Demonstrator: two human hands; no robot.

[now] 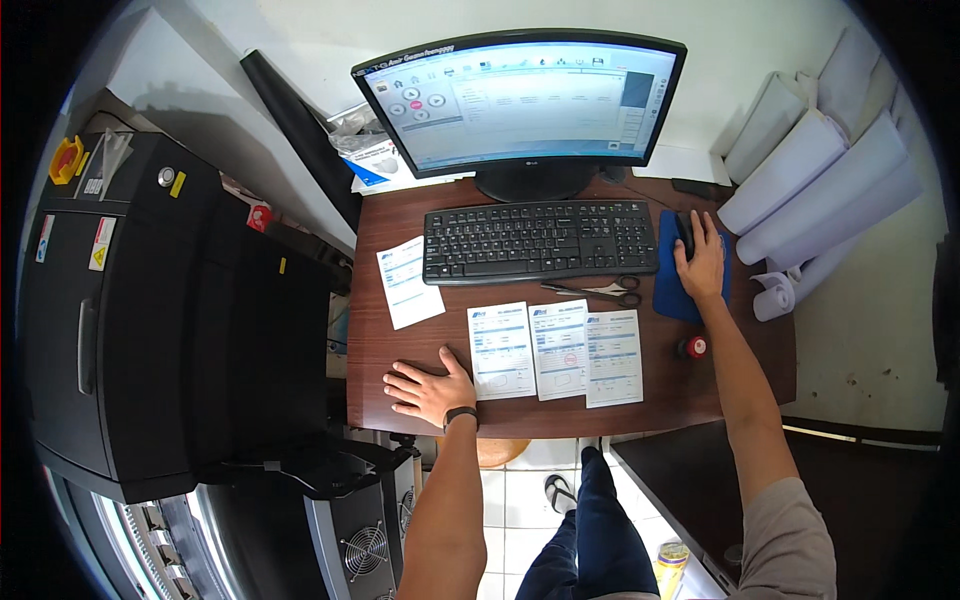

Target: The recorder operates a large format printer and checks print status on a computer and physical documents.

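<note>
My left hand (432,388) lies flat on the brown desk (395,350) near its front left edge, fingers spread, holding nothing. Beside its thumb are printed paper forms: a left one (503,360), a middle one (562,370) and a right one (613,350), side by side. My right hand (705,262) rests over a black computer mouse (684,230) on a blue mouse pad (672,295); the hand partly hides the mouse. Left of the pad are black-handled scissors (605,291) and a black keyboard (540,242). A lit monitor (520,105) stands behind the keyboard.
Another form (410,285) lies at the keyboard's left end. A small red-topped round object (695,347) sits by my right forearm. White paper rolls (825,190) lean at the right wall. A large black machine (140,300) fills the left side. A can (671,565) stands below, near my legs.
</note>
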